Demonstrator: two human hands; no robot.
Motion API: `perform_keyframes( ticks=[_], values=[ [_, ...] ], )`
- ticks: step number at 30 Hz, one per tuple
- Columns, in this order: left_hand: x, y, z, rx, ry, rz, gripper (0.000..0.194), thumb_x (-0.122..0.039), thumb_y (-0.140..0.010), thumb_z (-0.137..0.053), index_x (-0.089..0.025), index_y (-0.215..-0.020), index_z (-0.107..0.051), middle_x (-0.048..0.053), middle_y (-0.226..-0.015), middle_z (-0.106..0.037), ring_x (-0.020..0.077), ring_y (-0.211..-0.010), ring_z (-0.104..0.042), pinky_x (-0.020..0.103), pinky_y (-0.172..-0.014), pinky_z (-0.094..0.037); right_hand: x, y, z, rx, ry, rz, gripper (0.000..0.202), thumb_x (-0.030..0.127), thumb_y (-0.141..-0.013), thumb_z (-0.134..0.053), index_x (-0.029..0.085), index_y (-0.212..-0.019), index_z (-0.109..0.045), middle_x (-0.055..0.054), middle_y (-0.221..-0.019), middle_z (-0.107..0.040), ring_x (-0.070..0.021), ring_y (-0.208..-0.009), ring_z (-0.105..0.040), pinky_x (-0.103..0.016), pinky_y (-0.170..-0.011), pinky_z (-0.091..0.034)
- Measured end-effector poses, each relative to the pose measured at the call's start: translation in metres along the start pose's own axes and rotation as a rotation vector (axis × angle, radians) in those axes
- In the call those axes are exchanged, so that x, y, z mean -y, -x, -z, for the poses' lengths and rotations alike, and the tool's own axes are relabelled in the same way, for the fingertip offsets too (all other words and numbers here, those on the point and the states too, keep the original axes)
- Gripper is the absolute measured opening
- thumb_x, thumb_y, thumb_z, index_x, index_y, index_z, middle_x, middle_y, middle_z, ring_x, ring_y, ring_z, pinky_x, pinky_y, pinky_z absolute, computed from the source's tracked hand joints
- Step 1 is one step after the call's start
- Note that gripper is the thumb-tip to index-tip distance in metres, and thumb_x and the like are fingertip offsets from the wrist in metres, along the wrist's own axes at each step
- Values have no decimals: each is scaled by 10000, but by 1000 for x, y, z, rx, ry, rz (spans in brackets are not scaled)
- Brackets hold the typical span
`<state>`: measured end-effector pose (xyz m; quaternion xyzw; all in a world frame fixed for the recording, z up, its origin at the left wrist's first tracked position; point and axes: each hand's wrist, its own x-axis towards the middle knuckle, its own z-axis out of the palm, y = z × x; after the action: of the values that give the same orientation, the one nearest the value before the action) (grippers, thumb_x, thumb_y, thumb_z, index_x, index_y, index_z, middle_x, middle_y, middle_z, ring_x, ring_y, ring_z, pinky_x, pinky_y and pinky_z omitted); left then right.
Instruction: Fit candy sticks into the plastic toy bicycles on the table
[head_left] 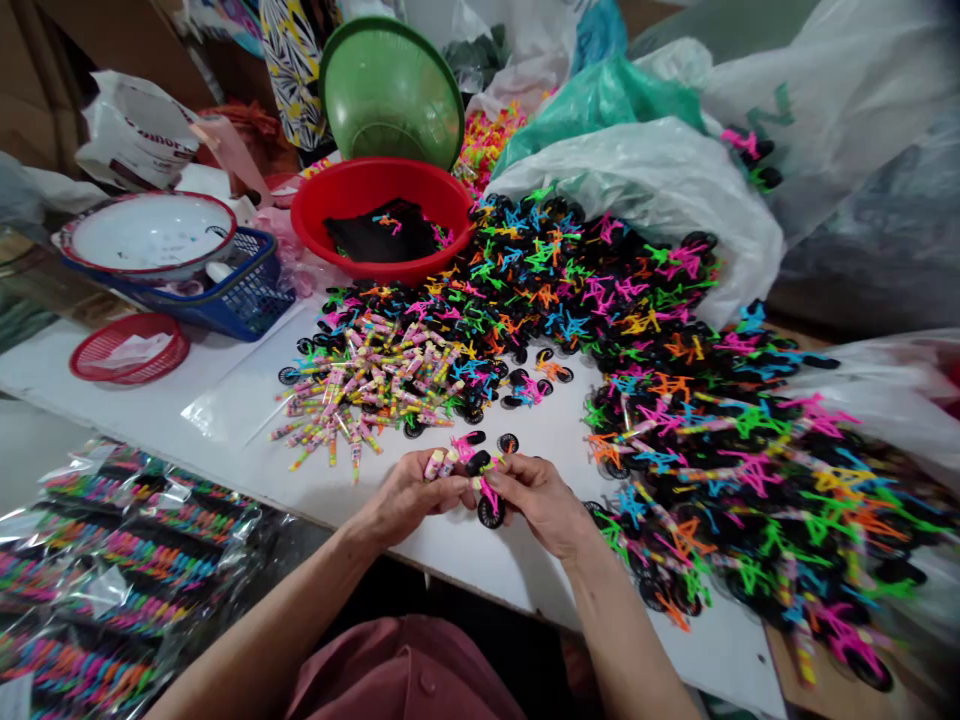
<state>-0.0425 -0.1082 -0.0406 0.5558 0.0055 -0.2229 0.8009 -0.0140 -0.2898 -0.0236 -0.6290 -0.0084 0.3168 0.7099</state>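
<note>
Close to the table's front edge, my two hands meet. My left hand (pixel 411 495) is closed around a few small candy-filled tubes (pixel 435 462) with pale caps. My right hand (pixel 541 497) pinches a pink toy bicycle (pixel 489 488) with black wheels, and its frame touches the fingertips of my left hand. Whether a tube is joined to the bicycle is hidden by my fingers. Just beyond lies a pile of the same tubes (pixel 375 375). A large heap of colourful toy bicycles (pixel 555 265) spreads behind and down the right side.
A red basin (pixel 307 225) and a green basin (pixel 390 90) stand at the back. On the left are an enamel bowl (pixel 150 230), a blue basket (pixel 255 290) and a small red basket (pixel 127 370). Bagged bicycles (pixel 127 560) lie lower left. Plastic bags (pixel 660 165) crowd the right.
</note>
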Motion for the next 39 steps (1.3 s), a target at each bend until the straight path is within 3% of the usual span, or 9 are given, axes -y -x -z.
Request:
perform_keyframes(
  ticks=[7,11,14,17,20,25,28,34,39],
  values=[
    [21,-3,-11,-375,-462,-68,266,-384,-743,-633,-125,-701,-590,-14,-574,-547,73,-515,-406,191,-488,-304,-28,-11,-13,-343,289,149,361,468,-705,-616,188,-524,-476,55,-458,-405,-88,-446,-353,-219,-431,-273],
    [23,-7,-22,-401,-499,-61,238,-366,-764,-601,-130,-746,-624,-16,-574,-546,86,-532,-431,198,-512,-338,-24,-6,-15,-438,471,191,351,452,-737,-562,195,-515,-470,45,-459,-412,-104,-461,-379,-230,-439,-288],
    [14,-11,-25,-271,-369,-41,273,-373,-792,-568,-129,-884,-649,12,-643,-599,95,-552,-465,208,-532,-374,15,37,25,-446,649,191,330,485,-767,-520,195,-626,-592,17,-518,-523,-133,-490,-473,-247,-469,-361],
    [9,-12,-20,-251,-187,-32,355,-370,-772,-600,-117,-1021,-613,69,-821,-644,108,-619,-512,224,-570,-412,77,90,80,-876,1127,188,305,521,-752,-517,252,-794,-656,-50,-722,-631,-230,-664,-579,-346,-595,-441],
    [14,-12,-20,-268,-7,16,404,-339,-717,-668,-105,-1035,-582,71,-824,-625,102,-626,-507,206,-529,-389,114,86,102,-1174,1603,73,312,443,-798,-460,223,-953,-618,-159,-907,-606,-347,-900,-550,-483,-717,-427],
    [16,-12,-32,-151,192,112,383,-337,-709,-676,-94,-984,-566,23,-685,-564,59,-525,-413,178,-434,-253,73,-43,70,-673,1633,180,336,82,-743,-500,157,-1061,-578,-120,-1043,-588,-235,-968,-544,-308,-761,-429],
    [7,-18,-26,-212,147,62,385,-343,-722,-666,-97,-999,-562,24,-702,-563,59,-536,-403,181,-439,-244,41,-83,64,-612,1586,186,330,29,-731,-470,104,-1032,-583,-152,-1007,-602,-241,-930,-558,-293,-724,-418],
    [-3,-46,-14,-377,-43,-125,361,-328,-692,-693,-143,-977,-570,-28,-687,-527,51,-522,-385,182,-474,-279,21,-28,55,-363,1046,322,212,250,-880,-406,180,-933,-599,-42,-816,-637,-158,-695,-562,-251,-628,-412],
    [-12,-54,-13,-251,-20,-101,273,-337,-681,-701,-143,-722,-514,-65,-538,-439,36,-447,-348,176,-431,-255,22,-14,21,-64,694,207,229,349,-846,-507,172,-735,-602,-7,-678,-593,-127,-611,-514,-230,-558,-387]
  ],
)
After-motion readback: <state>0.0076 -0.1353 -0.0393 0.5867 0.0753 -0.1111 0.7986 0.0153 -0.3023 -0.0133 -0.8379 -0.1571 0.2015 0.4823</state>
